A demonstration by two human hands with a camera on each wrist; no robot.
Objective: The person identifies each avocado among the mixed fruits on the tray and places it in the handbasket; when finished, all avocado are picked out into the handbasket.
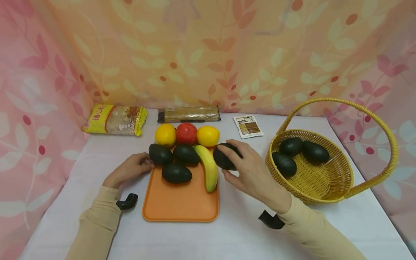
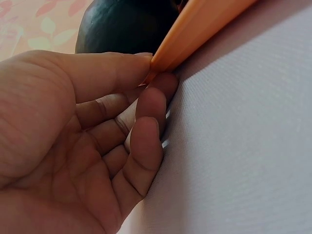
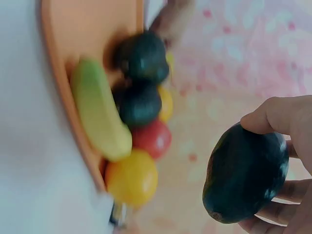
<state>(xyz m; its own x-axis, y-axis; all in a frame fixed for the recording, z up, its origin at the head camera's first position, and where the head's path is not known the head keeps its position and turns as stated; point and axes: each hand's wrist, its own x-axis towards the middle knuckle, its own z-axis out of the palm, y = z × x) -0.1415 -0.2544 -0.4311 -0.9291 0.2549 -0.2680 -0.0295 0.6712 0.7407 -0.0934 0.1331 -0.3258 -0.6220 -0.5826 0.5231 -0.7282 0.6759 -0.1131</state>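
My right hand (image 1: 255,173) grips a dark avocado (image 3: 246,173) between thumb and fingers, above the area just right of the orange tray (image 1: 180,207). At the tray's left edge my left hand (image 1: 131,168) pinches the rim, thumb on top and fingertips beneath in the left wrist view. On the tray lie three avocados (image 1: 177,173) and a yellow banana (image 1: 209,169) along its right side. A red round fruit (image 1: 186,133) sits at the back between two yellow fruits (image 1: 208,135).
To the right stands a yellow wicker basket (image 1: 312,184) with a tall arched handle and three avocados inside. Along the back lie a yellow food bag (image 1: 115,119), a flat pack of noodles (image 1: 190,114) and a small white-and-brown packet (image 1: 248,126).
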